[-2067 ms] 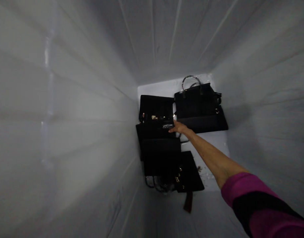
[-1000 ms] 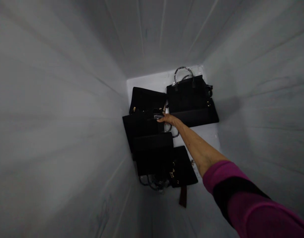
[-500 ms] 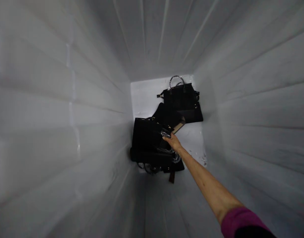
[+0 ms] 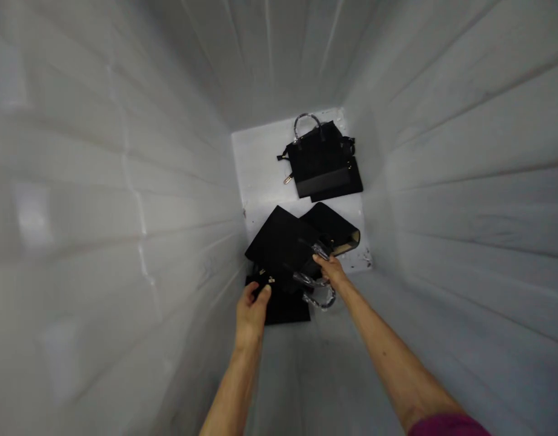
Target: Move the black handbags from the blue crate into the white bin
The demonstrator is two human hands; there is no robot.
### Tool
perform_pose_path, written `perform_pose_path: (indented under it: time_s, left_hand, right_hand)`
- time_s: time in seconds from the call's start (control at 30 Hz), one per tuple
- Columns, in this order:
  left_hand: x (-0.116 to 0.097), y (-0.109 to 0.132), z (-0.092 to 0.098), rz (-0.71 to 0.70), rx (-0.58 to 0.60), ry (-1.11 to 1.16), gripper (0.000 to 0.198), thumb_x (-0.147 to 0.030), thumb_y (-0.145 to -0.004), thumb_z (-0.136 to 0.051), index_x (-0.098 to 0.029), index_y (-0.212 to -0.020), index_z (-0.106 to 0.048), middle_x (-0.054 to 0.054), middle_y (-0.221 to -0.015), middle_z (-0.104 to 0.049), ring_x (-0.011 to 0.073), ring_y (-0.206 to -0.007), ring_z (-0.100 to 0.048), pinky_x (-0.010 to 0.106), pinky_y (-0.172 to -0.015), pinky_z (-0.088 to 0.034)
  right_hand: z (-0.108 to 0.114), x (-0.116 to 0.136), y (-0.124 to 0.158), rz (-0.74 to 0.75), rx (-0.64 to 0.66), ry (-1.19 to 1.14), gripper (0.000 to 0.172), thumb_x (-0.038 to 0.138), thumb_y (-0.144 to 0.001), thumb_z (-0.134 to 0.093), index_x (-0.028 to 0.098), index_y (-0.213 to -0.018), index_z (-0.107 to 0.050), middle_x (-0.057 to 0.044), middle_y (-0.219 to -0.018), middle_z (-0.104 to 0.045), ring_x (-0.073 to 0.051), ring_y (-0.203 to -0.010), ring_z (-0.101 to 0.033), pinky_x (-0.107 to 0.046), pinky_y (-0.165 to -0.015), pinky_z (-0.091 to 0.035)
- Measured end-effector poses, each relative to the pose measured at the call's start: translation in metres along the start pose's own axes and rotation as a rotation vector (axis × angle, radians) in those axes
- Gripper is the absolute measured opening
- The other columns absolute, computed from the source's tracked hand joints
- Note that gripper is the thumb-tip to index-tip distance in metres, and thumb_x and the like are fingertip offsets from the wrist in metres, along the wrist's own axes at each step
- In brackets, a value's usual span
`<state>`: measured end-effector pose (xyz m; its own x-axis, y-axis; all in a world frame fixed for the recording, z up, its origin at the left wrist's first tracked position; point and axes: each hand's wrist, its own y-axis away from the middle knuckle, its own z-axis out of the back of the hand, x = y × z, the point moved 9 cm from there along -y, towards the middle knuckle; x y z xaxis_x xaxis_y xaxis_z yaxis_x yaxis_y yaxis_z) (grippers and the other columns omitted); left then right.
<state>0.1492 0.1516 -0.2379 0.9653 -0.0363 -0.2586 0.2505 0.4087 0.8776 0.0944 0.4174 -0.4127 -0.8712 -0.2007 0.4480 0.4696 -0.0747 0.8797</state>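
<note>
I look down into a deep white box with black handbags at its bottom. My right hand point(image 4: 332, 271) is closed on the plastic-wrapped handles point(image 4: 315, 284) of a black handbag point(image 4: 281, 245) that hangs lifted and tilted. My left hand point(image 4: 252, 309) grips the lower left edge of this bag or of the one under it, near a gold clasp; which one, I cannot tell. Behind the lifted bag an open black bag point(image 4: 335, 230) with a tan lining shows. Another black handbag point(image 4: 322, 160) with a wrapped handle lies at the far end of the bottom.
The ribbed white walls point(image 4: 442, 181) of the box close in on all sides. The white floor point(image 4: 260, 169) shows between the bags. A further black bag point(image 4: 283, 309) lies flat below my hands.
My right hand has pulled the handbag up and nearer by its handles. My left hand has come into view and taken hold at the bags' lower edge. The view has shifted.
</note>
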Motion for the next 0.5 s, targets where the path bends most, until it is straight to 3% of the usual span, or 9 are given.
perform_pose_path:
  time_s: [0.07, 0.13, 0.17, 0.23, 0.3, 0.4, 0.5]
  left_hand:
    - [0.009, -0.037, 0.007, 0.069, -0.221, -0.036, 0.056, -0.046, -0.086, -0.034, -0.004, -0.122, -0.042, 0.018, -0.121, -0.052, 0.0235, -0.112, -0.051, 0.030, -0.095, -0.043]
    - [-0.009, -0.062, 0.028, -0.098, -0.410, -0.152, 0.066, -0.054, -0.087, -0.025, -0.004, -0.128, -0.035, 0.018, -0.130, -0.043, 0.0230, -0.121, -0.042, 0.029, -0.100, -0.037]
    - [-0.023, -0.070, 0.037, -0.200, -0.445, -0.217, 0.069, -0.058, -0.086, -0.025, -0.006, -0.131, -0.032, 0.016, -0.133, -0.040, 0.0227, -0.124, -0.039, 0.029, -0.103, -0.035]
    - [-0.047, -0.085, 0.040, -0.304, -0.368, -0.403, 0.075, -0.064, -0.081, -0.033, -0.010, -0.132, -0.033, 0.016, -0.132, -0.043, 0.0256, -0.122, -0.041, 0.033, -0.102, -0.036]
    - [-0.054, -0.103, 0.026, -0.231, -0.168, -0.692, 0.075, -0.065, -0.072, -0.047, -0.011, -0.125, -0.043, 0.018, -0.123, -0.051, 0.0324, -0.114, -0.048, 0.041, -0.094, -0.041]
    - [-0.039, -0.128, -0.005, -0.056, 0.041, -1.135, 0.067, -0.064, -0.065, -0.056, -0.011, -0.105, -0.058, 0.023, -0.111, -0.058, 0.0413, -0.106, -0.051, 0.054, -0.089, -0.038]
    - [-0.021, -0.161, -0.042, -0.121, 0.079, -1.178, 0.067, -0.054, -0.064, -0.065, -0.005, -0.108, -0.055, 0.028, -0.112, -0.055, 0.0445, -0.109, -0.047, 0.059, -0.091, -0.033]
  right_hand:
    - [0.008, 0.006, 0.004, -0.012, 0.024, -0.054, 0.044, 0.056, -0.061, -0.063, 0.019, -0.079, -0.046, 0.009, -0.042, -0.027, -0.008, -0.036, -0.025, -0.023, -0.037, -0.018]
    - [0.001, 0.009, 0.014, -0.025, 0.119, -0.113, 0.044, 0.054, -0.059, -0.066, 0.019, -0.073, -0.044, 0.009, -0.044, -0.027, -0.006, -0.037, -0.023, -0.022, -0.038, -0.016]
    - [-0.008, 0.007, 0.020, -0.036, 0.182, -0.147, 0.044, 0.054, -0.059, -0.068, 0.019, -0.071, -0.042, 0.009, -0.045, -0.028, -0.005, -0.037, -0.023, -0.021, -0.038, -0.016]
    - [-0.031, -0.010, 0.034, -0.104, 0.308, -0.219, 0.046, 0.054, -0.059, -0.068, 0.020, -0.070, -0.039, 0.010, -0.046, -0.026, -0.005, -0.038, -0.022, -0.020, -0.038, -0.017]
    - [-0.052, -0.042, 0.045, -0.236, 0.391, -0.233, 0.048, 0.057, -0.059, -0.066, 0.020, -0.071, -0.039, 0.010, -0.046, -0.026, -0.005, -0.038, -0.022, -0.019, -0.039, -0.019]
    - [-0.069, -0.098, 0.044, -0.404, 0.438, -0.129, 0.045, 0.058, -0.059, -0.064, 0.018, -0.072, -0.047, 0.005, -0.049, -0.042, -0.006, -0.037, -0.029, -0.021, -0.037, -0.020]
    - [-0.065, -0.131, 0.022, -0.414, 0.409, -0.019, 0.038, 0.051, -0.063, -0.064, 0.014, -0.070, -0.055, -0.003, -0.057, -0.054, -0.010, -0.040, -0.038, -0.023, -0.037, -0.023]
